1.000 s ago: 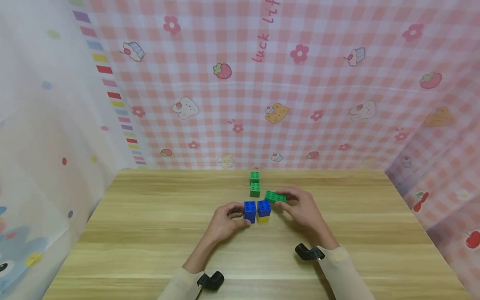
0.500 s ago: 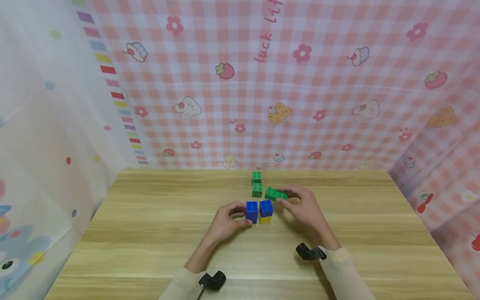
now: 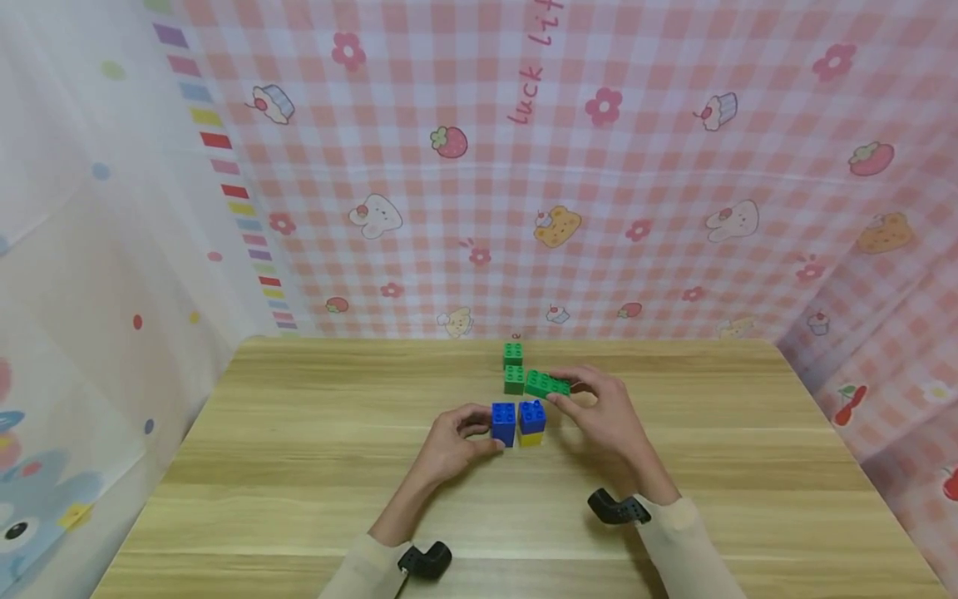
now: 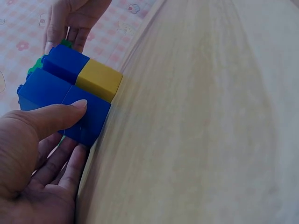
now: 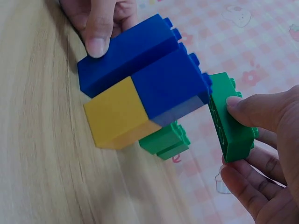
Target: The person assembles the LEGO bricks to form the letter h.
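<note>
My left hand (image 3: 451, 445) holds a stack of blue toy bricks (image 3: 504, 429) upright on the table, thumb on the near side; the left wrist view shows a seam between two blue bricks. Just right of it stands a second stack, a blue brick (image 3: 532, 418) on a yellow brick (image 3: 531, 438), with a narrow gap between the stacks. My right hand (image 3: 608, 416) pinches a long green brick (image 5: 233, 122) between thumb and fingers. In the right wrist view this brick is tilted, its hollow underside partly showing, and lifted off the table.
Two small green bricks stand behind the stacks, a nearer one (image 3: 514, 380) and a farther one (image 3: 512, 353). The wooden table (image 3: 299, 466) ends at a pink checked cloth (image 3: 419, 200). A black wrist mount (image 3: 617, 507) sits on each arm.
My right hand has lifted the long green brick slightly and shifted it left, closer to the small green bricks. My left hand keeps its hold on the blue stack. The head view has shifted slightly.
</note>
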`<action>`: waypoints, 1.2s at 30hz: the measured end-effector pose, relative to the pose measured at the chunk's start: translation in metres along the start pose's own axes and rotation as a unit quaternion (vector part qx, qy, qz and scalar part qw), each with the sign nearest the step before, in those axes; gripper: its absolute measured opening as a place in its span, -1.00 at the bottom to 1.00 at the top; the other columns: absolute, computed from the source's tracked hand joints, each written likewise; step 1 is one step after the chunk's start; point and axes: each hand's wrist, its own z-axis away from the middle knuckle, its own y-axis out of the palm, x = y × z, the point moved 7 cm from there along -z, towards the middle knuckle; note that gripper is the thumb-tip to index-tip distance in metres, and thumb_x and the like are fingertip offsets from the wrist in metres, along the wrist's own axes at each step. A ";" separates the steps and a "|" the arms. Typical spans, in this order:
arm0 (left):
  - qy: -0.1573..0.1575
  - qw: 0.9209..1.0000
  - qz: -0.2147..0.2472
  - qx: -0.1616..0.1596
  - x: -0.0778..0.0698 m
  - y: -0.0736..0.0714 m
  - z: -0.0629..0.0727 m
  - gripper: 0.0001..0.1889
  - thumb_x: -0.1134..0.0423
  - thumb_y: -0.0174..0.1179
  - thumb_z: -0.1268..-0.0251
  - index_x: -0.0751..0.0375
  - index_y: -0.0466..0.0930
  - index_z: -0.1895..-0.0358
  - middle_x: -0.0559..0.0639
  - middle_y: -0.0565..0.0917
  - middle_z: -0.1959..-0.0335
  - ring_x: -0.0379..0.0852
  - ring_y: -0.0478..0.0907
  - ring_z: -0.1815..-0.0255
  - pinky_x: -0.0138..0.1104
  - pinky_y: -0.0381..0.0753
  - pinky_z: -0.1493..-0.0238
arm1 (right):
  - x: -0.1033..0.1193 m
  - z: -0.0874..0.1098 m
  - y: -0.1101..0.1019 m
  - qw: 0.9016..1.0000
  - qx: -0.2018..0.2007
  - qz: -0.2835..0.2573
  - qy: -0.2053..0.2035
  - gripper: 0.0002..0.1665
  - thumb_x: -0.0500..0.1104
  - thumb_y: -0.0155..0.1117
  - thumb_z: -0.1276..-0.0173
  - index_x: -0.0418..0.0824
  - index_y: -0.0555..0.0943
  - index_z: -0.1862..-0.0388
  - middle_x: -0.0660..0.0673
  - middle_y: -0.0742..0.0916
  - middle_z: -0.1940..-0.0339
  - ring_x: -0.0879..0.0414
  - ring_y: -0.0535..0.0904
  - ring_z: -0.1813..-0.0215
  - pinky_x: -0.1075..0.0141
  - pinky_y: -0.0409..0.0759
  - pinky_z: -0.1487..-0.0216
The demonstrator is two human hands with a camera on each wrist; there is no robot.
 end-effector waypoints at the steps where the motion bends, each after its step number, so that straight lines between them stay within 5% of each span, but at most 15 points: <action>1: 0.000 1.000 0.000 0.001 0.000 0.000 0.000 -0.55 0.44 0.50 -0.07 0.33 0.67 -0.09 0.22 0.72 -0.06 0.08 0.69 -0.12 -0.22 0.70 -0.25 | 0.002 0.000 0.000 1.000 0.000 0.000 -0.002 -0.63 -0.13 0.46 -0.38 -0.03 0.71 -0.15 -0.05 0.78 -0.04 0.01 0.68 -0.02 -0.11 0.71 -0.17; 17: 0.002 1.000 0.009 0.010 0.000 -0.002 0.000 -0.53 0.43 0.51 -0.08 0.35 0.65 -0.11 0.24 0.71 -0.08 0.10 0.69 -0.12 -0.20 0.70 -0.25 | 0.025 0.000 0.005 0.998 0.006 0.005 -0.055 -0.65 -0.19 0.49 -0.34 0.00 0.73 -0.10 0.03 0.79 0.01 0.11 0.67 0.01 -0.10 0.73 -0.11; 26: -0.001 0.998 0.042 0.040 -0.002 -0.005 -0.001 -0.46 0.41 0.49 -0.13 0.34 0.58 -0.21 0.27 0.66 -0.15 0.07 0.67 -0.14 -0.32 0.72 -0.19 | 0.033 0.003 0.010 0.998 0.022 0.008 -0.054 -0.64 -0.13 0.48 -0.36 0.00 0.73 -0.12 0.02 0.77 -0.06 0.07 0.67 -0.06 -0.11 0.72 -0.13; 36: 0.014 0.999 0.017 0.043 -0.020 -0.015 0.000 -0.37 0.26 0.52 -0.16 0.18 0.54 -0.33 0.12 0.65 -0.20 0.10 0.60 -0.25 -0.20 0.67 -0.30 | 0.043 0.005 0.016 0.996 0.033 0.021 -0.074 -0.62 -0.18 0.50 -0.33 -0.04 0.72 -0.12 -0.01 0.77 -0.07 0.04 0.67 -0.09 -0.07 0.73 -0.14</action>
